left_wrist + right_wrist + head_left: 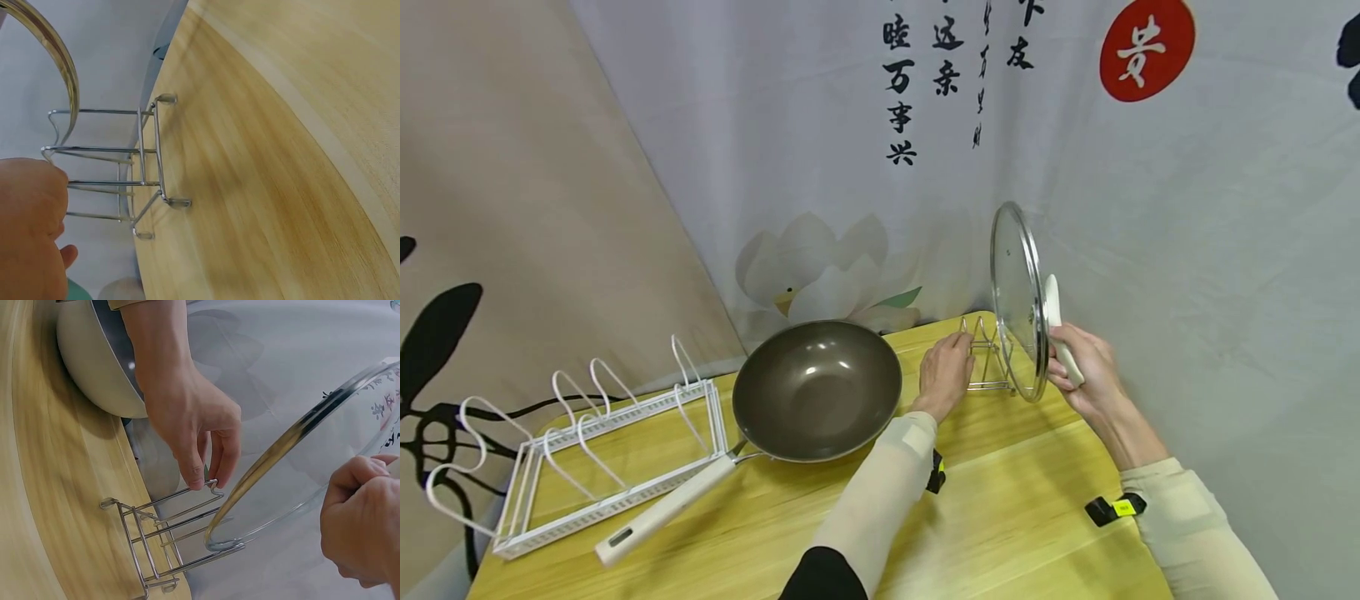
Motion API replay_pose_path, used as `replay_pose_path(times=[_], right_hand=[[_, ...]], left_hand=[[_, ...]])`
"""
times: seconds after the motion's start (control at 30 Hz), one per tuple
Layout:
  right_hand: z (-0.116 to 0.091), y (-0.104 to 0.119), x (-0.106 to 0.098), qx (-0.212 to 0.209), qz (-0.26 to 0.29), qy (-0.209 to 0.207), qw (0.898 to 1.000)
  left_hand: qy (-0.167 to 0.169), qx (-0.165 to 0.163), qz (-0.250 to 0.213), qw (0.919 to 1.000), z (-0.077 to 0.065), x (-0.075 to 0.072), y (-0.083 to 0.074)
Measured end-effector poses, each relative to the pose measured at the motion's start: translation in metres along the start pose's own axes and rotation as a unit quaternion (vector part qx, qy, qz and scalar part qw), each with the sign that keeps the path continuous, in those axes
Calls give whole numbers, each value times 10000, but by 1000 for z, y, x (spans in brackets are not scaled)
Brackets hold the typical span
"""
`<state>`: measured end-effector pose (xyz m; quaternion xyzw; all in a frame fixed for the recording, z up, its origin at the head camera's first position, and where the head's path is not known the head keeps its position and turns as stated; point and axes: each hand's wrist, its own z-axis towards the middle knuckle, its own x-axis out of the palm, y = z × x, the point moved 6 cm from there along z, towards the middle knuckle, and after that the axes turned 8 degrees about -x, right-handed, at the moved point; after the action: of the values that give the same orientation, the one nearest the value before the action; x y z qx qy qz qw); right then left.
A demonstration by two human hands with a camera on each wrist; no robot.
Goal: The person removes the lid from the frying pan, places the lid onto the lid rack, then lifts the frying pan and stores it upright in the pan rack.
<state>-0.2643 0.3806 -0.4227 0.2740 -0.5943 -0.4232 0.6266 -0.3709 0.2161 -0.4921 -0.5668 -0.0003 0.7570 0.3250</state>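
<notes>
My right hand (1093, 367) grips the white handle (1053, 298) of a round glass pot lid (1017, 279) with a metal rim. The lid stands nearly upright, its lower rim among the wires of a small metal lid rack (988, 386) at the table's back right. With thumb and fingertips, my left hand (946, 373) pinches a top wire loop of that rack. The right wrist view shows the left hand (187, 412) on the loop and the lid's rim (275, 453) low between rack wires. In the left wrist view, the rack (159, 150) rests on its feet.
A dark wok (820, 400) with a white handle (666, 510) sits left of my left arm. Further left is a white rack (617, 504) with curved dividers, with black utensils (437, 342) beyond it. Printed curtains (820, 125) hang behind the wooden table (992, 517).
</notes>
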Motion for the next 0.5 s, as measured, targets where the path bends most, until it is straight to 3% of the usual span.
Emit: replay_pose_path(times=[0.5], right_hand=[[3, -6, -2, 41, -114, -88, 9999]], left_hand=[[-142, -27, -32, 9999, 3, 2, 2]])
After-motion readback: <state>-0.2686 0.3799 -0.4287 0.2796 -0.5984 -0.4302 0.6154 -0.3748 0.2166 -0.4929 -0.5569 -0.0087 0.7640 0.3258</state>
